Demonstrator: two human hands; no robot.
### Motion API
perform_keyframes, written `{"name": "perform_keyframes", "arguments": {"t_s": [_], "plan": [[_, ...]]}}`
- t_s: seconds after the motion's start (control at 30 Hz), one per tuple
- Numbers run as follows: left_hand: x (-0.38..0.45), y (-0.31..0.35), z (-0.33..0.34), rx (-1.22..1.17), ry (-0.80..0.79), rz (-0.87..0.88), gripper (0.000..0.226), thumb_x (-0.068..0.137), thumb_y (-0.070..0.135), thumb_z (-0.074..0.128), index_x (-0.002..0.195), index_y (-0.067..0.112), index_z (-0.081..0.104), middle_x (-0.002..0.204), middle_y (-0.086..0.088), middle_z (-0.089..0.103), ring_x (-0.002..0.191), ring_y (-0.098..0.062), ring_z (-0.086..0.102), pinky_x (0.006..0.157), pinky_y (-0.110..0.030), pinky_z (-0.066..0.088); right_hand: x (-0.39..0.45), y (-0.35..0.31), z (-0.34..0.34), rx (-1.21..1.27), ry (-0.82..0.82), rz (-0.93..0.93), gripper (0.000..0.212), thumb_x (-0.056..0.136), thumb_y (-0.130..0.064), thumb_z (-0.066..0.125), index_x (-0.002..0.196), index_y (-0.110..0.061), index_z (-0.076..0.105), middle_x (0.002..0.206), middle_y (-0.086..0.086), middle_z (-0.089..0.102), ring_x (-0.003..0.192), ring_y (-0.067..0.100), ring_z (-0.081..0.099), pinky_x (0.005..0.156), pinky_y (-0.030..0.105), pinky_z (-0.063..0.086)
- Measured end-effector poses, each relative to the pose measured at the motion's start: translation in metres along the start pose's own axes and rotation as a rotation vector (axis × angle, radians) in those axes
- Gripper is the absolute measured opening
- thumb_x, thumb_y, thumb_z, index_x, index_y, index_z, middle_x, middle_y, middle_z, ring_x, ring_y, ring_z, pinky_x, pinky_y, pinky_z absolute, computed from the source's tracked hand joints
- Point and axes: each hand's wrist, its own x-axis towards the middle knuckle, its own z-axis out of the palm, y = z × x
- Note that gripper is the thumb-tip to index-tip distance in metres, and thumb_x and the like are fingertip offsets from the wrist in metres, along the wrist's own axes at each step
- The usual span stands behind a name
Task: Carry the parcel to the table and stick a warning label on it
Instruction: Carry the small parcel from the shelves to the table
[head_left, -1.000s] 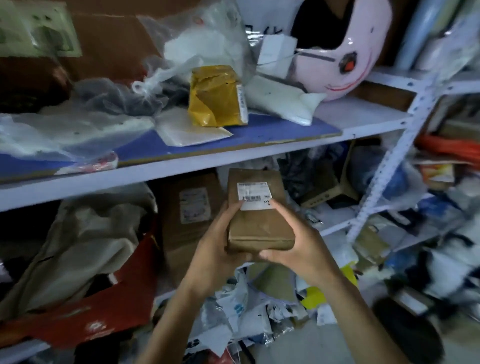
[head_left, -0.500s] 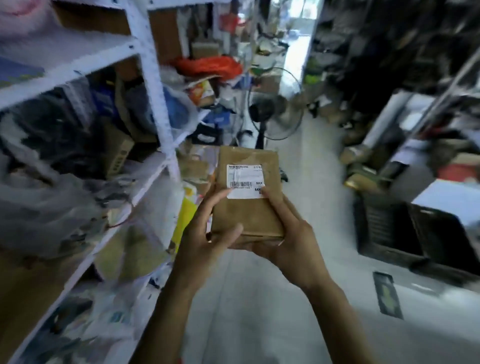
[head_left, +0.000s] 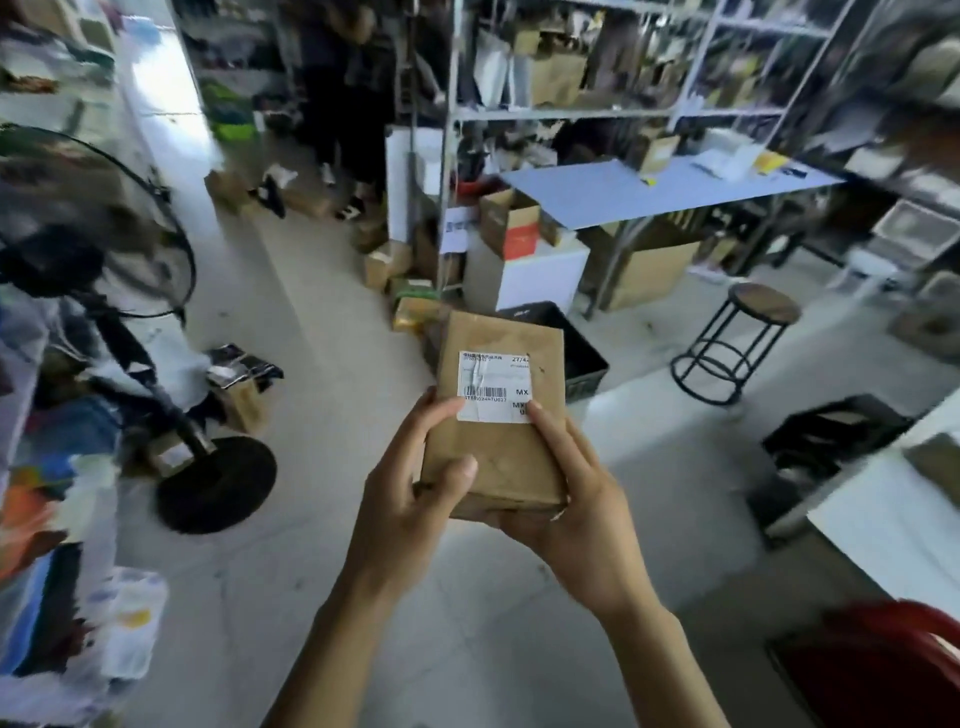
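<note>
A small brown paper parcel (head_left: 501, 447) with a white barcode label (head_left: 493, 387) is held at chest height in front of me, above the floor. My left hand (head_left: 410, 499) grips its left side with the thumb on top. Its lower right corner rests in my right hand (head_left: 576, 499), fingers on the top face. A blue-topped table (head_left: 639, 189) stands at the far right, several steps away, with small boxes and papers at its far end. No warning label is in view.
A standing fan (head_left: 98, 244) with a round black base (head_left: 215, 483) is at left. A black crate (head_left: 579, 353), cardboard boxes (head_left: 511, 223) and a round stool (head_left: 737, 343) lie between me and the table. A person (head_left: 348, 104) stands far back. A white counter (head_left: 893, 514) is at right.
My view has swung right, from the shelves to the open room and the table. The parcel stays in both hands, in the same grip.
</note>
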Motion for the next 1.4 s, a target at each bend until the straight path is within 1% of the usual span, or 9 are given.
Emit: {"name": "perform_keyframes", "arguments": {"t_s": [0.17,0.33,0.5,0.67,0.73,0.9,0.97,1.23,1.4], "plan": [[0.051,-0.010,0.037,-0.022,-0.205,0.046,0.047,0.089,0.021,0.060,0.135,0.031,0.055,0.146,0.022,0.049,0.138,0.000,0.044,0.106,-0.016,0.041,0.014,0.030,-0.026,-0.028,0.120,0.083,0.098,0.062,-0.034,0.091,0.146,-0.035,0.040,0.149,-0.014,0.043,0.128,-0.002,0.050,0.096,0.016,0.048],[0.114,-0.033,0.066,-0.051,-0.323,0.056,0.047,0.088,0.022,0.061,0.135,0.031,0.056,0.147,0.018,0.049,0.139,-0.003,0.043,0.110,-0.027,0.043,0.054,0.062,-0.039,-0.049,0.201,0.166,0.099,0.060,-0.030,0.093,0.145,-0.034,0.042,0.147,-0.014,0.044,0.128,-0.008,0.048,0.095,0.007,0.042],[0.201,-0.053,0.081,-0.067,-0.397,0.074,0.048,0.084,0.034,0.062,0.132,0.036,0.059,0.151,0.010,0.046,0.144,-0.014,0.039,0.113,-0.045,0.041,0.117,0.088,-0.042,-0.070,0.292,0.212,0.100,0.059,-0.030,0.093,0.145,-0.035,0.042,0.150,-0.014,0.043,0.131,-0.003,0.048,0.101,0.015,0.045],[0.283,-0.051,0.109,-0.083,-0.543,0.123,0.046,0.084,0.034,0.061,0.130,0.035,0.061,0.151,0.005,0.047,0.143,-0.010,0.041,0.112,-0.028,0.041,0.174,0.109,-0.052,-0.097,0.439,0.241,0.101,0.061,-0.028,0.093,0.146,-0.034,0.040,0.151,-0.013,0.042,0.133,0.002,0.047,0.102,0.025,0.048],[0.307,-0.056,0.127,-0.087,-0.593,0.132,0.047,0.084,0.034,0.061,0.131,0.031,0.060,0.153,0.005,0.045,0.145,-0.012,0.038,0.115,-0.036,0.039,0.189,0.119,-0.063,-0.100,0.473,0.274,0.101,0.061,-0.029,0.093,0.147,-0.034,0.040,0.151,-0.013,0.041,0.133,0.004,0.047,0.101,0.028,0.049],[0.358,-0.073,0.187,-0.084,-0.653,0.156,0.049,0.084,0.034,0.060,0.132,0.027,0.060,0.152,0.009,0.046,0.145,-0.013,0.038,0.116,-0.047,0.037,0.222,0.161,-0.097,-0.106,0.532,0.336,0.098,0.061,-0.044,0.087,0.146,-0.036,0.040,0.151,-0.012,0.041,0.132,0.002,0.047,0.100,0.027,0.050],[0.379,-0.080,0.216,-0.088,-0.675,0.157,0.047,0.084,0.035,0.060,0.131,0.030,0.061,0.151,0.012,0.046,0.144,-0.011,0.039,0.115,-0.046,0.039,0.235,0.187,-0.114,-0.126,0.546,0.359,0.098,0.061,-0.040,0.089,0.146,-0.039,0.039,0.152,-0.013,0.040,0.133,0.003,0.046,0.101,0.032,0.050],[0.463,-0.086,0.342,-0.066,-0.734,0.187,0.044,0.086,0.036,0.056,0.130,0.035,0.060,0.152,0.009,0.042,0.142,-0.006,0.040,0.111,-0.024,0.042,0.298,0.284,-0.207,-0.107,0.567,0.357,0.101,0.062,-0.029,0.091,0.146,-0.041,0.037,0.153,-0.015,0.037,0.134,0.000,0.044,0.101,0.029,0.049],[0.512,-0.089,0.408,-0.058,-0.725,0.174,0.043,0.090,0.022,0.057,0.133,0.031,0.059,0.150,0.007,0.042,0.141,-0.010,0.041,0.110,-0.036,0.045,0.341,0.334,-0.263,-0.151,0.554,0.343,0.102,0.062,-0.032,0.091,0.148,-0.037,0.037,0.154,-0.014,0.037,0.134,-0.003,0.043,0.101,0.014,0.044]]}}
